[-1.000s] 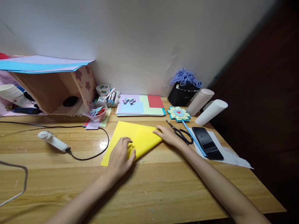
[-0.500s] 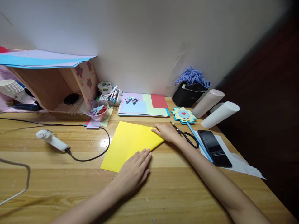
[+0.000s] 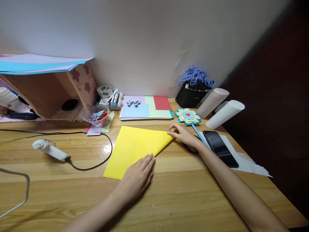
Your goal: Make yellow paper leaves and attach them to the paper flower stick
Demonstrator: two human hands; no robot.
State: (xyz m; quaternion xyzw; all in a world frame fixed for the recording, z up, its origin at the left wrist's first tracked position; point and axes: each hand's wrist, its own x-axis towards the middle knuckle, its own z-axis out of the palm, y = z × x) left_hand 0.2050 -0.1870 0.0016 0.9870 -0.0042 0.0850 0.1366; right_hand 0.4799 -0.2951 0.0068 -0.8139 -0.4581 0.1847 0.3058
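A sheet of yellow paper (image 3: 131,145) lies on the wooden table in front of me, its near right edge folded over. My left hand (image 3: 138,172) rests flat on that near edge, fingers stretched out and close together. At the paper's right corner, my right hand (image 3: 182,133) has its thumb and fingers closed on the tip. Scissors (image 3: 190,149) lie under my right hand and wrist, mostly hidden; part of a black handle shows. Just beyond that hand is a layered paper flower (image 3: 187,116) on a blue stick.
A phone (image 3: 220,148) lies on white paper at the right, near two white rolls (image 3: 225,114). Behind are a stack of coloured paper (image 3: 159,114), a black holder (image 3: 190,96) with yarn, and a bowl of scraps (image 3: 98,116). A corded glue gun (image 3: 51,150) lies left.
My right hand has slid right to the paper's corner, now gripping its tip and covering most of the scissors. The folded edge reaches further right. My left hand stays nearly in place.
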